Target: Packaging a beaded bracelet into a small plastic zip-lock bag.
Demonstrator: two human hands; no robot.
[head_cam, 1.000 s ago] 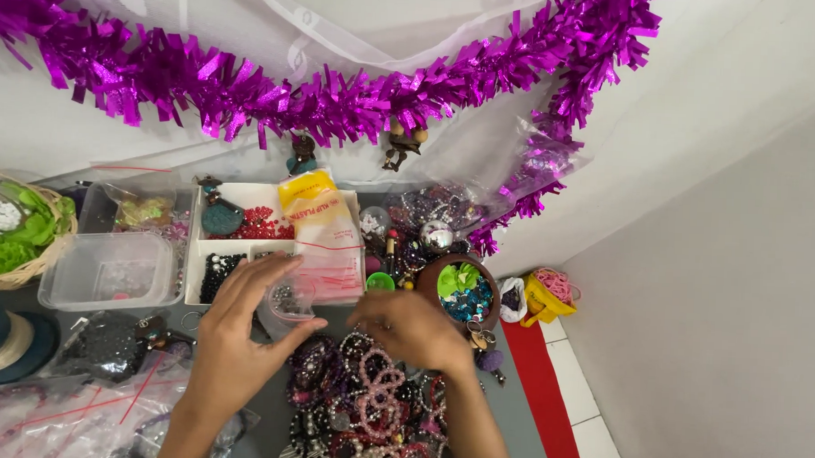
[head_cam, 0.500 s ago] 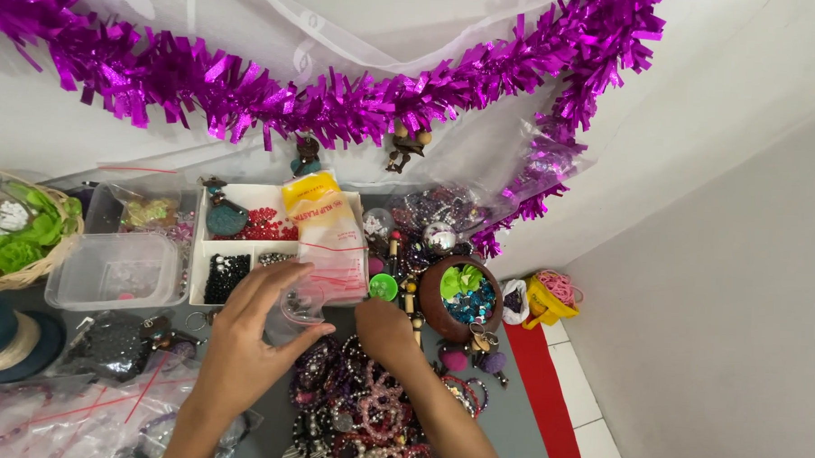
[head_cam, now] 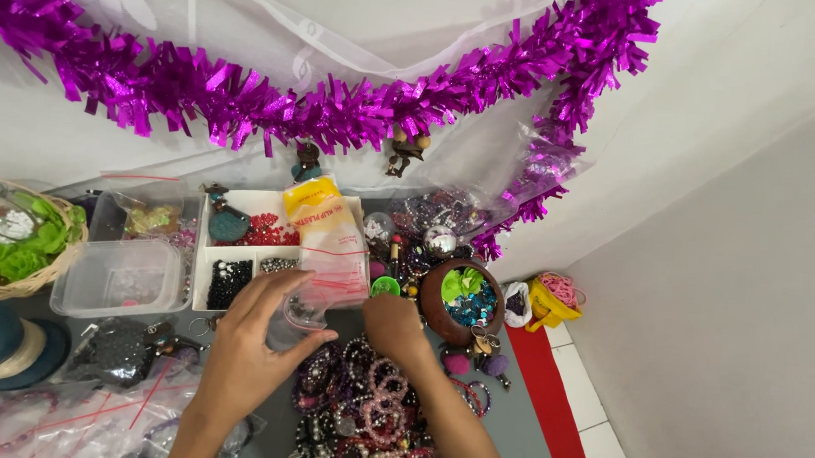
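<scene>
My left hand (head_cam: 245,354) pinches a small clear plastic zip bag (head_cam: 304,308) at centre frame, thumb and fingers clamped on its edges; its long axis points up the frame toward the white compartment tray (head_cam: 246,201). My right hand (head_cam: 393,330) rests curled on the heap of pink and purple beaded bracelets (head_cam: 365,399) on the grey table (head_cam: 509,422); I cannot tell whether that grip holds anything.

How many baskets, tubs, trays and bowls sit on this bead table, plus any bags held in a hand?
Wicker basket: 1
Clear plastic tubs: 2
White divided tray: 1
Brown round bowl: 1
Small clear bag in the left hand: 1
Total: 6
</scene>
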